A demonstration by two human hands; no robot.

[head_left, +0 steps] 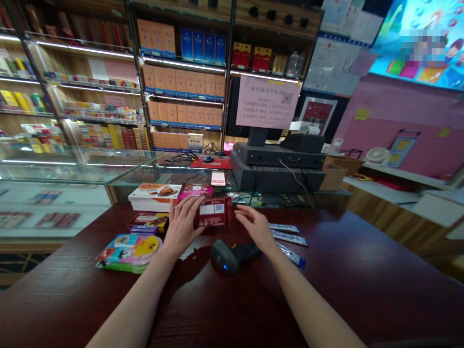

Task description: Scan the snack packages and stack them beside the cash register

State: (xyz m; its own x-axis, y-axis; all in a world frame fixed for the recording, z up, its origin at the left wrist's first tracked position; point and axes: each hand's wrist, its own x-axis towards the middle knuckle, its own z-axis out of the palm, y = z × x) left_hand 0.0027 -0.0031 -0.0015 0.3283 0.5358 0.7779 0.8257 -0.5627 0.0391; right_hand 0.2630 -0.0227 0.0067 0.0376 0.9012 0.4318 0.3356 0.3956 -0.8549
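Note:
A dark red snack packet [214, 213] with a white barcode label lies on the brown counter, between my two hands. My left hand [181, 226] rests at its left edge, fingers spread over it and a pink packet [195, 191] behind. To its right, my right hand [255, 226] is open, fingers stretched toward the packet and apart from it. Below both hands lies a black barcode scanner [226, 256] with a blue light, its handle partly behind my right wrist. Several blue-white stick packets [288, 237] lie right of that wrist.
Left of my left hand are a white-and-orange box [154, 197], a purple snack bar [144, 230] and a colourful pouch [128, 252]. A glass display case [126, 176] borders the counter. Behind it stand a monitor with a paper sign [267, 101] and a cash drawer [277, 174].

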